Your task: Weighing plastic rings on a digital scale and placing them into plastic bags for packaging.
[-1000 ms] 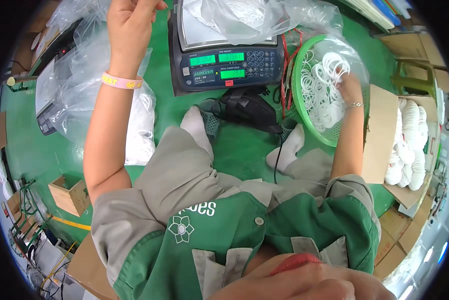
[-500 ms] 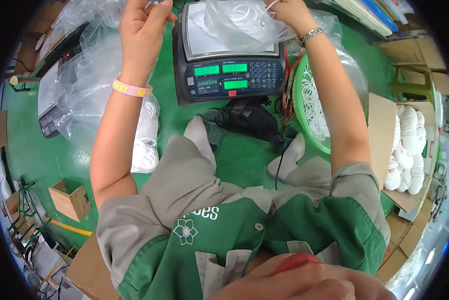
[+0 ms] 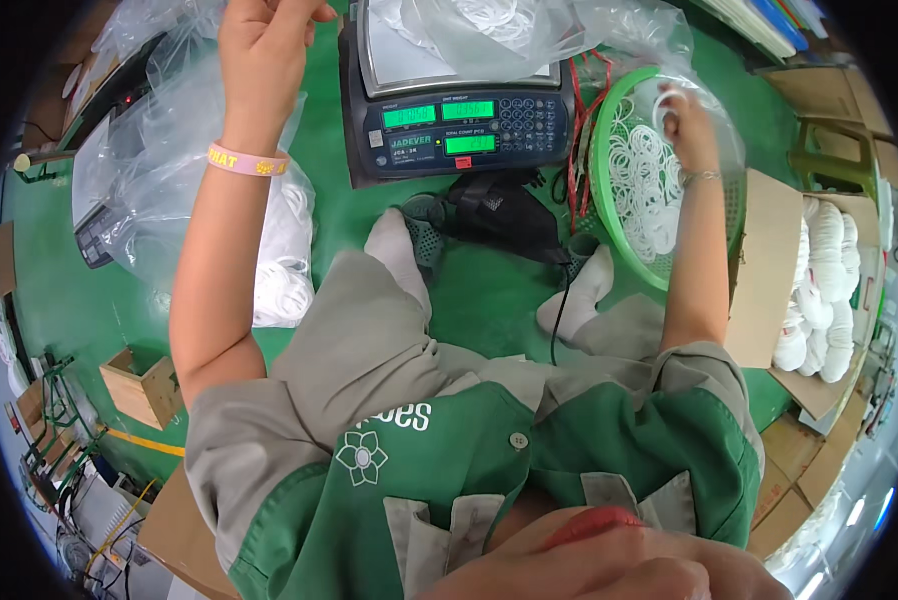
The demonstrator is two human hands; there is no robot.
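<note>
My right hand (image 3: 691, 130) hangs over a green basket (image 3: 601, 190), its fingers closed on a white ring (image 3: 661, 108). Many thin white rings (image 3: 634, 165) lie loose in that basket. At the upper edge, my left hand (image 3: 264, 50) is left of a counting scale (image 3: 459, 130) with lit green displays; its fingertips are cut off by the picture's edge. A clear plastic bag (image 3: 559, 35) with white rings in it rests on the scale's pan.
Left of the scale, a large clear bag (image 3: 284, 230) holds more white rings, beside a second scale (image 3: 94, 225). Right of the basket, a cardboard box (image 3: 764, 270) holds white bundles (image 3: 824, 270). A black bag (image 3: 504, 220) lies between my feet. A wooden box (image 3: 141, 385) stands at left.
My right hand has moved right and down from the bag on the scale to the basket. My left hand has shifted slightly up and left.
</note>
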